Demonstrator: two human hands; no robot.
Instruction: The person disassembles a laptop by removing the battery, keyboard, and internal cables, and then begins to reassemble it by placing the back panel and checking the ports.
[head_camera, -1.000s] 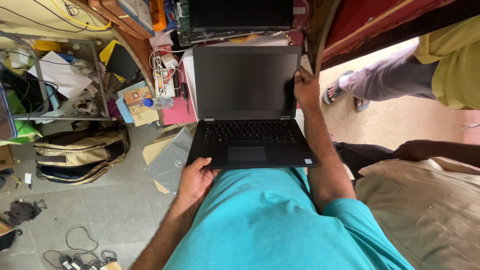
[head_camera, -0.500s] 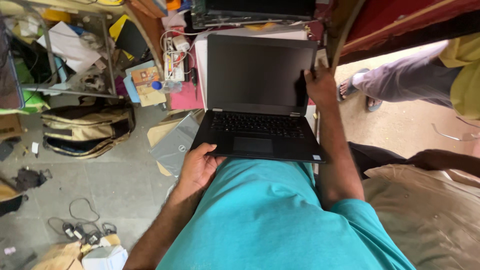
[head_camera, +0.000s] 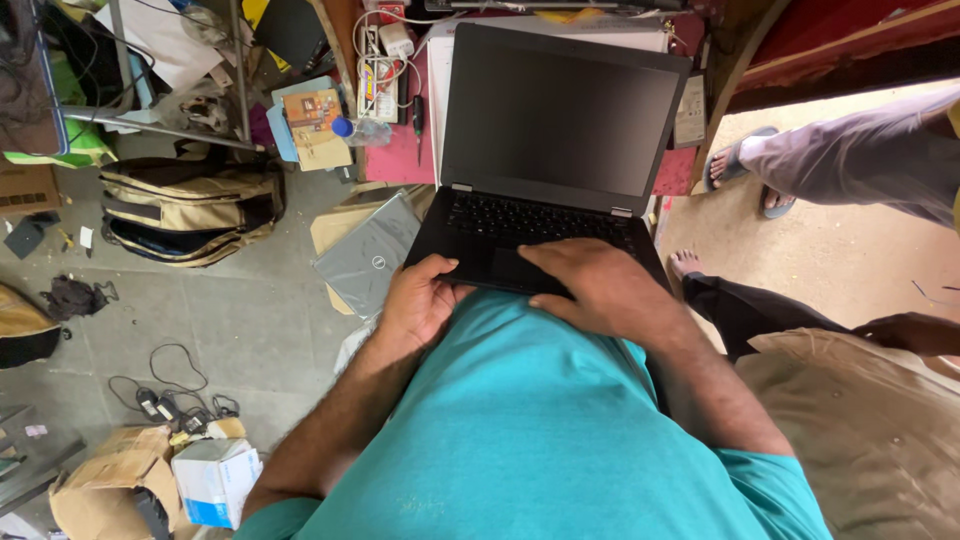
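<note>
An open black laptop (head_camera: 560, 120) rests against my body, its dark screen tilted back and its keyboard toward me. My left hand (head_camera: 418, 298) grips the front left corner of its base, thumb on top. My right hand (head_camera: 598, 288) lies flat over the palm rest and touchpad, fingers pointing left. My teal shirt fills the lower middle of the view.
A closed grey laptop (head_camera: 368, 256) lies on the floor by a tan backpack (head_camera: 190, 215). Cables (head_camera: 165, 395), cardboard boxes (head_camera: 150, 480) and papers litter the floor at left. A seated person's hand (head_camera: 915, 332) and another person's sandalled foot (head_camera: 740, 160) are at right.
My right hand has come down from the screen's right edge onto the palm rest. The view has shifted closer to the laptop. My left hand keeps its hold on the base.
</note>
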